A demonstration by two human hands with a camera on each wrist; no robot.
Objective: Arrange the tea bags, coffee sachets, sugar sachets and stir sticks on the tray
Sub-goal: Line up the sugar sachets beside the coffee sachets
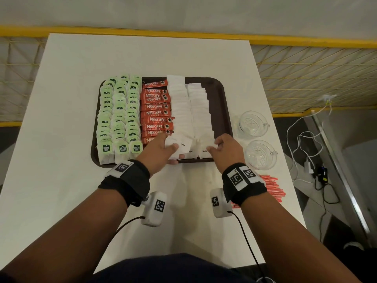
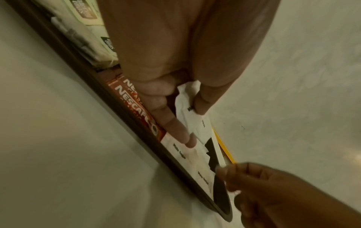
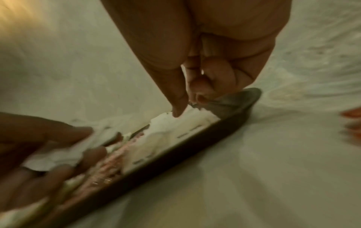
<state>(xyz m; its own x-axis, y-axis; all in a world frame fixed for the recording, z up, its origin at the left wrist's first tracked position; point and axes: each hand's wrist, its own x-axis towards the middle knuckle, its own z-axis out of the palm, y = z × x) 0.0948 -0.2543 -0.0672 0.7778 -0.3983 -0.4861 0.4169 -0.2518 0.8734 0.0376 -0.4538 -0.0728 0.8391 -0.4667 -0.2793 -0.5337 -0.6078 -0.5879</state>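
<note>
Left hand (image 1: 161,150) pinched spare sugar sachets (image 1: 177,147) as a ready supply, while the right hand (image 1: 226,149) nipped one down onto the tray (image 1: 221,99), presumably finishing that row.

I read "NESCAFE CLASSIC" in white on my red coffee sachets (image 1: 156,107), row after row. "McCoy teas" sits on the dark labels of the green tea bags (image 1: 123,149). The small black print on the sugar sachets (image 1: 190,149) is too blurred to read.
</note>
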